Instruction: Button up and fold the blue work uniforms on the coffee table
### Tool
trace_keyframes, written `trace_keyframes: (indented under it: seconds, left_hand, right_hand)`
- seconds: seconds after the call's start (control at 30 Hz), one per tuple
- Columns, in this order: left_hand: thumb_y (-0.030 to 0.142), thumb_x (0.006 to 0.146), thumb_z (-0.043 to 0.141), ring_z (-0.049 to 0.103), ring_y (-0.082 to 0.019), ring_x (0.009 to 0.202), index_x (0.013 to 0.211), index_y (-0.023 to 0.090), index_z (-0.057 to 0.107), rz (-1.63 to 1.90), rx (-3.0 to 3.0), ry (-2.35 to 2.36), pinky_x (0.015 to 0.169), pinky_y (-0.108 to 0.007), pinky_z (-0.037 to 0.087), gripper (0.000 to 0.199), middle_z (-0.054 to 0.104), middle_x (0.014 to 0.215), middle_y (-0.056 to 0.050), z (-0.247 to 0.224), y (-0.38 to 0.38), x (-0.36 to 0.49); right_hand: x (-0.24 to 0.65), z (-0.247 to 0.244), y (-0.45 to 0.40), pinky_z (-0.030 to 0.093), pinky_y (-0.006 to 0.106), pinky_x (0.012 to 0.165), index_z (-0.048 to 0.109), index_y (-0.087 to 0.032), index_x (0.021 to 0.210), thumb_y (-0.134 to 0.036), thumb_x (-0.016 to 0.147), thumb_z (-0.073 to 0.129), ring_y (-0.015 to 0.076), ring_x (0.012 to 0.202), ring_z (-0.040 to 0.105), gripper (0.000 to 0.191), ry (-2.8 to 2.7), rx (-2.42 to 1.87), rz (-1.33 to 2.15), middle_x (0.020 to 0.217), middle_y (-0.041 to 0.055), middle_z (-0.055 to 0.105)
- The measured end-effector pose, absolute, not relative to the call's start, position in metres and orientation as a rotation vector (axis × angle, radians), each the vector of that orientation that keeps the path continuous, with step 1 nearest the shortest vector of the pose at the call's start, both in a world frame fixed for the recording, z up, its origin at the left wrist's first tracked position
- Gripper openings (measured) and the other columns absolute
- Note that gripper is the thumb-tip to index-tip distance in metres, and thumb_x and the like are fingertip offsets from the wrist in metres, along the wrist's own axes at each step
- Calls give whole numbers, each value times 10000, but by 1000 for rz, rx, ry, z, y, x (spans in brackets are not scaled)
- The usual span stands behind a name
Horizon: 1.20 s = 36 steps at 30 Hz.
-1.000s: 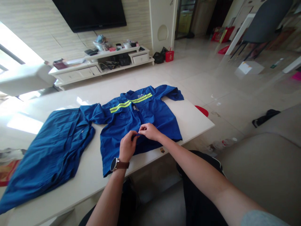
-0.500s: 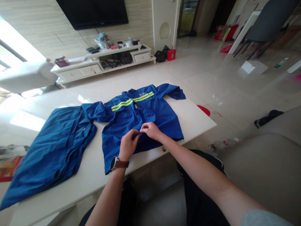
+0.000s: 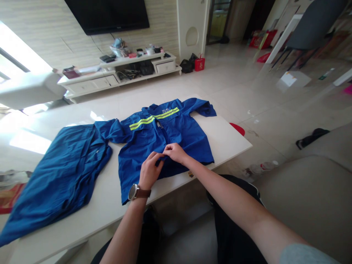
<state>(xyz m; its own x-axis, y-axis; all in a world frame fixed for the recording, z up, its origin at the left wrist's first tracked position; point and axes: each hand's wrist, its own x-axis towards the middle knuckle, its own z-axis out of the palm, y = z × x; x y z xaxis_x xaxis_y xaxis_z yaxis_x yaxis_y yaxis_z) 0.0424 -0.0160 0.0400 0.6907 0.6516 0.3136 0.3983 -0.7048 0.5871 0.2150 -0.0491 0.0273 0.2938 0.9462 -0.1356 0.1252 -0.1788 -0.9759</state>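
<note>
A blue work jacket (image 3: 189, 134) with a yellow-and-grey reflective band lies front up on the white table (image 3: 228, 137), collar away from me. My left hand (image 3: 150, 169), with a watch above it on the wrist, pinches the jacket's front opening near the hem. Right beside it, fingertips almost meeting, my right hand (image 3: 175, 153) pinches the same front edge. What exactly sits between the fingertips is too small to make out. Left of the jacket, blue trousers (image 3: 63, 168) are spread over the table and reach past its near left edge.
A grey sofa (image 3: 310, 194) is at my right. Across the floor stands a low white TV cabinet (image 3: 90, 86) with clutter on it, under a wall television (image 3: 110, 14). A red stool (image 3: 237, 129) shows past the table's right edge. A plastic bottle (image 3: 265, 167) lies by the sofa.
My left fingers have shifted slightly over the jacket's front edge, closer to the right fingertips. The right hand keeps its pinch. Jacket and trousers lie as before; the view has moved very slightly.
</note>
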Motion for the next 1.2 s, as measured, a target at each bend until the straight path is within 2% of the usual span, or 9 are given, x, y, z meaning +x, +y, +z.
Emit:
trace_keyframes:
  seconds: [0.23,0.4,0.53,0.63,0.83,0.93,1.03,1.13,1.2]
  left_hand:
    - [213,931,585,672,-171,865,963,226,776,797,2426,753,784,-292,526,194,698,983,-53,37,-14,41]
    - [206,940,606,668,-156,863,955,222,788,805,2494,630,797,-284,527,183,704,971,-47,37,-16,41]
    - [158,868,661,665,-158,902,925,209,758,749,2468,583,836,-283,532,123,681,1004,-43,38,-19,42]
    - [110,813,662,652,-149,887,915,212,728,685,2452,604,826,-270,528,158,644,1009,-32,38,-20,45]
    - [96,812,598,612,-142,863,1051,217,648,661,2447,768,776,-256,509,273,584,1078,-37,39,-19,45]
    - [76,804,564,609,-155,883,1000,212,629,596,2441,737,801,-264,489,247,606,984,-20,43,-17,43]
    - [59,760,565,592,-148,822,895,202,642,505,2424,701,769,-258,463,211,612,879,-3,47,-15,40]
    - [65,722,596,586,-140,774,794,192,679,366,2395,694,724,-251,449,168,632,838,-4,45,-14,39]
    - [68,702,613,612,-146,781,753,189,712,247,2361,696,724,-252,454,165,674,838,-12,40,-12,39]
  right_hand:
    - [216,21,-47,379,246,660,647,-168,614,-183,721,604,134,675,541,116,-981,-1577,1118,603,-23,605]
    - [216,18,-45,420,241,729,623,-167,558,-124,712,553,140,735,578,175,-1059,-1556,1168,640,-8,638]
    - [216,18,-48,390,240,688,560,-170,499,-103,727,532,133,701,532,240,-1191,-1596,1169,589,-19,582]
    - [216,20,-51,360,244,654,544,-171,493,-110,746,525,126,670,501,260,-1199,-1604,1167,564,-26,551]
    - [217,26,-49,349,248,635,568,-173,543,-193,775,532,131,650,486,236,-1083,-1653,1093,548,-29,531]
    - [218,27,-48,337,245,619,558,-174,546,-199,759,541,126,640,472,215,-1070,-1669,1089,533,-39,498]
    - [218,27,-50,323,244,596,539,-174,548,-186,763,546,115,613,449,216,-1163,-1692,1157,523,-48,467]
    - [216,26,-53,346,236,615,603,-158,621,-172,796,557,117,641,496,181,-1359,-1779,1186,594,-30,558]
    - [214,24,-56,373,230,639,682,-146,751,-175,823,579,132,708,564,129,-1495,-1847,1173,723,1,664]
